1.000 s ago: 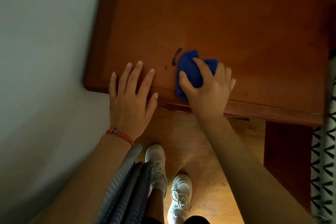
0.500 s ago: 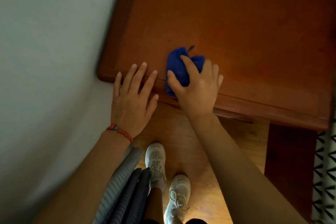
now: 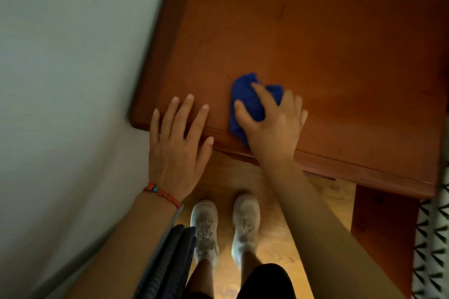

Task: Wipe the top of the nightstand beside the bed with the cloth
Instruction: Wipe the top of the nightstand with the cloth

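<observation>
The reddish-brown wooden nightstand top (image 3: 303,39) fills the upper right of the head view. A bunched blue cloth (image 3: 247,102) lies on it near the front edge. My right hand (image 3: 274,124) presses down on the cloth, fingers curled over it. My left hand (image 3: 177,143) rests flat on the front left corner of the top, fingers spread, holding nothing; a red bead bracelet circles its wrist. The dark mark seen earlier on the wood is hidden.
A pale wall (image 3: 68,80) runs close along the nightstand's left side. Below the front edge are a wooden floor (image 3: 279,230) and my white shoes (image 3: 204,223). Patterned black-and-white bedding (image 3: 435,238) borders the right edge. Grey ribbed fabric (image 3: 167,262) hangs by my left arm.
My right hand slid the cloth left over the dark mark, then back slightly right along the front edge. The view shifted; my left hand stayed on the corner.
</observation>
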`<state>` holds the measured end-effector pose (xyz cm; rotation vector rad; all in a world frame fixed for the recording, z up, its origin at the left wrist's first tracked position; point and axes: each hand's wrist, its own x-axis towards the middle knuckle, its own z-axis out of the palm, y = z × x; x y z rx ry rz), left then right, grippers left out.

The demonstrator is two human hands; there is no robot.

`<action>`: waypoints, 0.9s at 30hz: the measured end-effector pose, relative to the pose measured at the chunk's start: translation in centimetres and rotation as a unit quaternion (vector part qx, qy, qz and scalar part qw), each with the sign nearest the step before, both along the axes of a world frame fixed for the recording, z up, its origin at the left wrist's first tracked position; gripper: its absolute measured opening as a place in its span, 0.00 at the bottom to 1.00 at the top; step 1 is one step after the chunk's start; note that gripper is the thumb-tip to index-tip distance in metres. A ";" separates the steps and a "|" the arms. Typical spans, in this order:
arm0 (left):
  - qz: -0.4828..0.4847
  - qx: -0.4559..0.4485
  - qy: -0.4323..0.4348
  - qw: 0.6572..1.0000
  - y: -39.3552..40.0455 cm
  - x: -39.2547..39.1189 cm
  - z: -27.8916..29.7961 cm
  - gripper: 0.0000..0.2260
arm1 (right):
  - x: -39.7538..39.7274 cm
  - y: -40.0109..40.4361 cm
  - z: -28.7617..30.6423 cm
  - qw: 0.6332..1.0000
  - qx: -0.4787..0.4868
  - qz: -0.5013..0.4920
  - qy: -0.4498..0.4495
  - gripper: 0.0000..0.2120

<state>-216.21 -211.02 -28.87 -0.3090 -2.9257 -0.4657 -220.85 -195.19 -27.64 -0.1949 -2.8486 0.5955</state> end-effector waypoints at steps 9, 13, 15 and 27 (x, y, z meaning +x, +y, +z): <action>0.005 0.009 -0.015 1.000 2.7 -4.7 0.2 0.21 | -1.4 1.3 -0.1 1.000 -0.004 0.022 -0.005 0.22; 0.009 -0.002 -0.044 0.999 3.5 -5.3 0.0 0.21 | -7.1 2.1 -0.1 0.998 0.012 0.060 0.004 0.22; 0.016 -0.003 -0.051 0.999 3.6 -5.2 -0.2 0.21 | -11.7 2.1 -0.2 1.000 -0.003 0.026 0.001 0.23; 0.055 0.001 -0.066 0.996 6.2 -11.9 1.0 0.21 | -15.7 4.1 -0.2 0.993 0.000 0.117 0.006 0.23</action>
